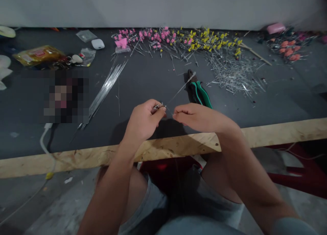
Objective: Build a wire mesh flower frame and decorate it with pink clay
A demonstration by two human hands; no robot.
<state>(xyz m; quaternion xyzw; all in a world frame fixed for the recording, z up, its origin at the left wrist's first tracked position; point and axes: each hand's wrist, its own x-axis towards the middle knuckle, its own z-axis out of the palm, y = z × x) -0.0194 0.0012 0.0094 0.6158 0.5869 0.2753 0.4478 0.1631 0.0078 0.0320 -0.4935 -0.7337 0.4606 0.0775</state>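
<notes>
My left hand (146, 117) is closed, thumb against forefinger, on a small bundle of thin silvery wire (158, 106). From that bundle a longer twisted wire stem (180, 90) slants up to the right, ending in a small loop over the pliers' jaws. My right hand (194, 116) pinches the end of a fine wire (170, 111) that runs across from the left fingertips. Just beyond the right hand lie pliers (200, 90) with green and black handles, partly hidden by that hand.
Straight wires (108, 83) lie in a bundle to the left. Along the back are pink-tipped stems (158, 35), yellow-tipped stems (214, 40) and a heap of cut wires (237, 73). Orange-tipped pieces (290, 50) sit far right. A white cable (43, 141) crosses the wooden table edge (178, 146).
</notes>
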